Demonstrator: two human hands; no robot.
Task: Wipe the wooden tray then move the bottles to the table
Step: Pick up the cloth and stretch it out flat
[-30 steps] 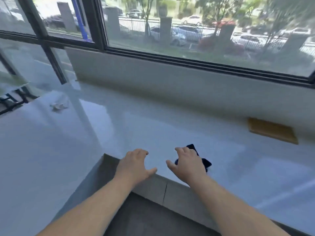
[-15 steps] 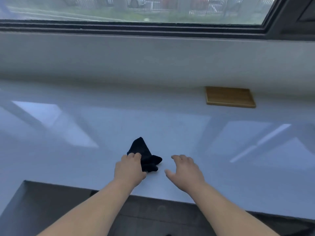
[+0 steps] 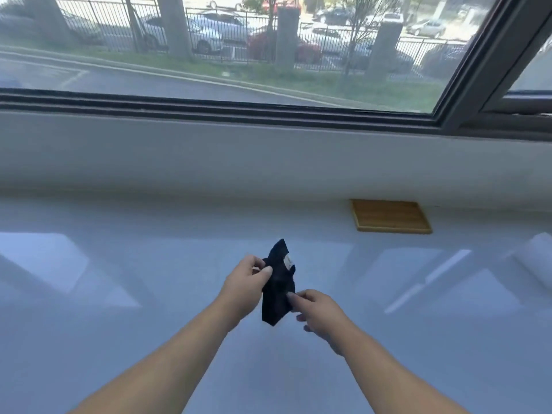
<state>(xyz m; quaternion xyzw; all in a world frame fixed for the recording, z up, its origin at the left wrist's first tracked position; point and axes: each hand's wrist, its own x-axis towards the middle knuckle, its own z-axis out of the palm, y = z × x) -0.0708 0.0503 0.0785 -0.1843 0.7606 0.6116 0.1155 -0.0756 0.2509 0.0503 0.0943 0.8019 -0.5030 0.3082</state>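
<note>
Both hands up over the glossy white sill (image 3: pixel 125 348), 1 dark cloth (image 3: pixel 279 283) held between them; left hand (image 3: pixel 246 286) closed on the cloth's upper part, thumb and fingers pinched tight at its left edge, a small pale label showing just beyond the knuckles; right hand (image 3: pixel 318 313) pinching the cloth's lower right edge between thumb and forefinger, remaining fingers curled loosely underneath; cloth hanging crumpled, 1 corner pointing up toward the window (image 3: pixel 239 55), another drooping down between the 2 forearms, lifted clear of the surface as far as can be told; wooden tray (image 3: pixel 390 216) lying flat at the back right of the sill, far edge tight against the white wall (image 3: pixel 209 162) under the window frame, well apart from both hands and the cloth, nothing resting on it; bright patches of window light spread across the sill to left and right; beyond the glass, a road, a strip of grass, a metal fence (image 3: pixel 325 40) with stone posts and parked cars (image 3: pixel 209 31) behind it; no bottles in view
</note>
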